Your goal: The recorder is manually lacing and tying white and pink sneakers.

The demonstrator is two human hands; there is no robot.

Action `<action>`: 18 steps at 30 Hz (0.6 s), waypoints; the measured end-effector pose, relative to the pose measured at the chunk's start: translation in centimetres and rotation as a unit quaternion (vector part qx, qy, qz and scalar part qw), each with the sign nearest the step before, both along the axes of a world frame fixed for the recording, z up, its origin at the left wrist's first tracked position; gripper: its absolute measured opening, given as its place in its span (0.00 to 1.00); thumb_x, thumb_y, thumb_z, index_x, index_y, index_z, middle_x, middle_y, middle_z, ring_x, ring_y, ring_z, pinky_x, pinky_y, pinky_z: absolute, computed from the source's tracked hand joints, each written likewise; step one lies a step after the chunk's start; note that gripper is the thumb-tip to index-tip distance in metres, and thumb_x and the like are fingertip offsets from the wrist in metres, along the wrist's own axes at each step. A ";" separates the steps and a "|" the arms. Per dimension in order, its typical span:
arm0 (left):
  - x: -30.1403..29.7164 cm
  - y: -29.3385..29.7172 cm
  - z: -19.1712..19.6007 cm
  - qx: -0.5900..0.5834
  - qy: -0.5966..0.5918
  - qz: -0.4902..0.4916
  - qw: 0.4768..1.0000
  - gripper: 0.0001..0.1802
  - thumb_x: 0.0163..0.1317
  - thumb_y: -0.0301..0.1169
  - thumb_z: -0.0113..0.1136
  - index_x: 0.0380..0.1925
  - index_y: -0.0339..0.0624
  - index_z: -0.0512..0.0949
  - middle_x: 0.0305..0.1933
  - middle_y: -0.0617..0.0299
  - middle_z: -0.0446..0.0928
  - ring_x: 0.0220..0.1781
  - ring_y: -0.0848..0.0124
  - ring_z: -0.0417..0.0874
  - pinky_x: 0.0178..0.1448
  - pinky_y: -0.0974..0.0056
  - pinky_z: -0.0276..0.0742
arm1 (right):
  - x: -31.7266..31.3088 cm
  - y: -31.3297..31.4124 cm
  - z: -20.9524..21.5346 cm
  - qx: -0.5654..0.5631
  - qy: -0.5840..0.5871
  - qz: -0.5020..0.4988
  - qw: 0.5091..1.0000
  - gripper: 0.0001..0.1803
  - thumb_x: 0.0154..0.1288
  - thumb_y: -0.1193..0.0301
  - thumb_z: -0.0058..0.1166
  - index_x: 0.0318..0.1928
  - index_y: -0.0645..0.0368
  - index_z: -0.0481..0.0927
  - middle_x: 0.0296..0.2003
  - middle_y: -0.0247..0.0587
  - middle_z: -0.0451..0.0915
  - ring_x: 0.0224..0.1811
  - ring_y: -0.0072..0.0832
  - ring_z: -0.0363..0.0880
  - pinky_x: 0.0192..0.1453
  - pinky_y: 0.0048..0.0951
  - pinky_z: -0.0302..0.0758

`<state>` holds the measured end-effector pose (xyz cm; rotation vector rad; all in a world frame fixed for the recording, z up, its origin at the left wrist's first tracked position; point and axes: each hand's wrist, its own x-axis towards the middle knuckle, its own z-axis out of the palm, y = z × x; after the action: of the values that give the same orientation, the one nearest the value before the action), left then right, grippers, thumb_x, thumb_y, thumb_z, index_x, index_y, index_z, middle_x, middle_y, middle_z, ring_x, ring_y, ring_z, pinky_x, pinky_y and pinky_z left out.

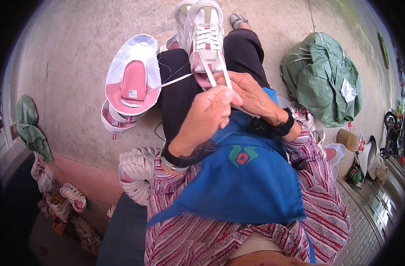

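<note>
Left hand [207, 111]: curled with knuckles up, thumb and forefinger pinched narrow on the white laces [207, 66].
Right hand [252, 92]: bent inward just beside the left, fingertips also closed narrow on the laces; cannot tell which strand sits in which grip.
Laces: threaded through the upper rows of the sneaker [207, 20], then two long strands drawn down over the tongue to the fingertips.
Sneaker: white, grey and pink, just ahead of both hands, between the trouser legs [175, 88], toe pointing away.
Second sneaker [182, 17]: just left of the first, partly hidden behind it.
Loose strip: white, stretched from near the sneaker's tongue across the left trouser leg toward the shoe piece [142, 53].
Shoe piece: white with a pink end and pink pad, left of the trouser leg and well apart from the hands.
Wrists: black band [192, 155] on the left, another [282, 127] on the right.
Apron [251, 195]: blue, spread over the lap, below both hands.
Shoe pile [136, 175]: white and pink, left of the left forearm.
Green sack [318, 84]: bulging on the concrete floor [87, 80], right of the right leg.
</note>
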<state>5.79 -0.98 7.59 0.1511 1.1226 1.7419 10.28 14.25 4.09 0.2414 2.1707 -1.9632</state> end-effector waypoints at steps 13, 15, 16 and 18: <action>-8.1 -13.1 -2.5 0.110 -0.014 0.219 0.969 0.13 0.67 0.31 0.44 0.26 0.37 0.70 0.54 0.42 0.70 0.60 0.54 0.68 0.67 0.50 0.60 | -0.9 6.5 -0.2 -0.247 -0.175 -0.158 0.940 0.12 0.66 0.65 0.50 0.30 0.60 0.76 0.13 0.18 0.57 0.11 0.08 0.48 0.13 0.15 0.44; -10.1 -16.6 -2.6 0.050 -0.044 0.354 0.933 0.11 0.66 0.31 0.47 0.27 0.37 0.72 0.54 0.43 0.70 0.65 0.51 0.63 0.70 0.47 0.54 | -0.5 8.0 -1.8 -0.178 -0.189 -0.183 0.948 0.11 0.64 0.64 0.53 0.30 0.58 0.76 0.13 0.18 0.57 0.12 0.08 0.48 0.13 0.15 0.44; -11.0 -18.6 -0.5 0.011 -0.028 0.434 0.900 0.11 0.65 0.30 0.48 0.26 0.37 0.73 0.54 0.43 0.70 0.67 0.50 0.60 0.71 0.45 0.51 | -0.9 8.4 -0.3 -0.164 -0.161 -0.191 0.954 0.10 0.64 0.65 0.53 0.30 0.58 0.76 0.14 0.18 0.58 0.12 0.07 0.49 0.13 0.14 0.44; -13.2 -23.8 -1.1 0.142 -0.031 0.389 0.910 0.10 0.63 0.28 0.51 0.25 0.37 0.75 0.54 0.46 0.70 0.67 0.48 0.59 0.71 0.39 0.45 | -1.4 9.1 -1.9 -0.171 -0.152 -0.228 0.946 0.08 0.63 0.67 0.54 0.32 0.58 0.75 0.15 0.18 0.59 0.12 0.07 0.50 0.13 0.14 0.45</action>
<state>-7.44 -24.75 6.45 -0.2103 0.9294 2.5988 8.92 23.37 2.20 0.9881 1.6473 -2.3034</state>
